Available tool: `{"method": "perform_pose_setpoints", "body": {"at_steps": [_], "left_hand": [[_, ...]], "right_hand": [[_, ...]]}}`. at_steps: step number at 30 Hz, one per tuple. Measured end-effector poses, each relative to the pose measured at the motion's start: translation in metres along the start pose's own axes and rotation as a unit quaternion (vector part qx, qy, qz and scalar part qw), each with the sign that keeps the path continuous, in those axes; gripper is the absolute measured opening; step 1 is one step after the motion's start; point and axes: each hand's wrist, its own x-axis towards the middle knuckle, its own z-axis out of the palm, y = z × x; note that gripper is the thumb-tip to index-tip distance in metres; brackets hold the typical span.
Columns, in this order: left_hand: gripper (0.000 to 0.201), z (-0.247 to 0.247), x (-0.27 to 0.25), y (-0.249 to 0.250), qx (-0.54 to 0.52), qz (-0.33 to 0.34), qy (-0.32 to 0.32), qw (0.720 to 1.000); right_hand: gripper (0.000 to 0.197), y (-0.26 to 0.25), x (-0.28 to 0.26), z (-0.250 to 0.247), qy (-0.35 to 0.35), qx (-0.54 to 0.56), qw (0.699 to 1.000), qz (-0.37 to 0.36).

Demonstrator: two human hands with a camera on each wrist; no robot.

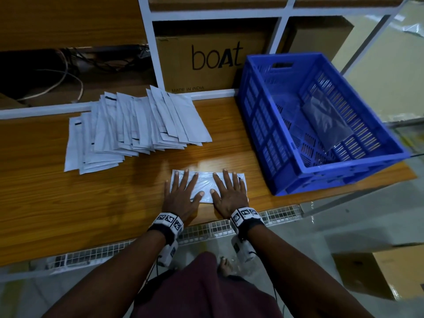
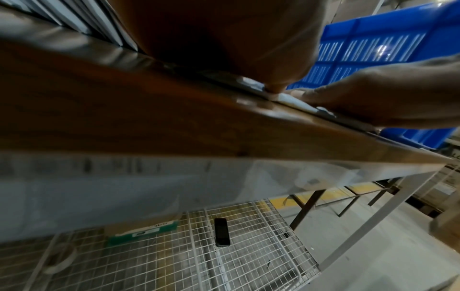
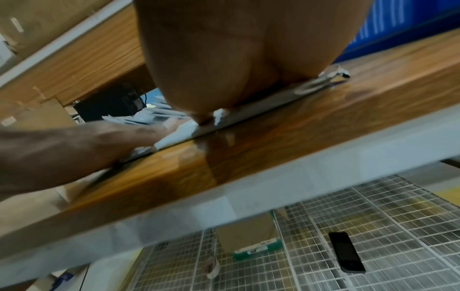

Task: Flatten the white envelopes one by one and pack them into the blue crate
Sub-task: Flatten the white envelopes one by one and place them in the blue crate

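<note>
Both the left hand point(image 1: 181, 196) and right hand point(image 1: 229, 195), fingers straight and spread, press one flat white plastic envelope point(image 1: 205, 183) onto the wooden table point(image 1: 114, 203). Beyond the left fingertips lies a fanned pile of white envelopes point(image 1: 135, 127); right of the right fingers stands the blue slatted plastic crate point(image 1: 321, 125), perhaps holding one envelope. Behind, a brown cardboard box point(image 1: 206, 60) reads "boAt", "MADE IN INDIA".

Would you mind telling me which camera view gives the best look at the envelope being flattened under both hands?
The head view: it shows the envelope from above, flat on the wooden table under the left hand and right hand, fingers spread. Both wrist views show only its thin near edge, side-on beneath the palms.
</note>
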Motion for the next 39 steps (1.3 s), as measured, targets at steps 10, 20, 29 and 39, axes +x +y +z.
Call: {"method": "perform_pose_setpoints", "body": {"at_steps": [10,20,29,39], "left_hand": [[0.074,-0.003,-0.001,0.001,0.012,0.010,-0.007,1.000],[0.063,-0.014,-0.005,0.005,0.038,0.043,0.022,0.998],[0.067,-0.005,-0.007,0.010,0.008,0.037,0.002,0.999],[0.067,-0.010,-0.002,0.006,-0.004,0.041,-0.002,0.999]], "right_hand": [[0.058,-0.021,-0.005,0.004,0.032,-0.017,0.993,-0.110],[0.058,-0.019,0.001,0.010,0.016,0.000,0.995,-0.095],[0.059,-0.008,-0.007,-0.011,0.055,0.079,0.992,-0.085],[0.059,0.006,-0.007,0.010,0.049,0.024,0.998,-0.028]]}}
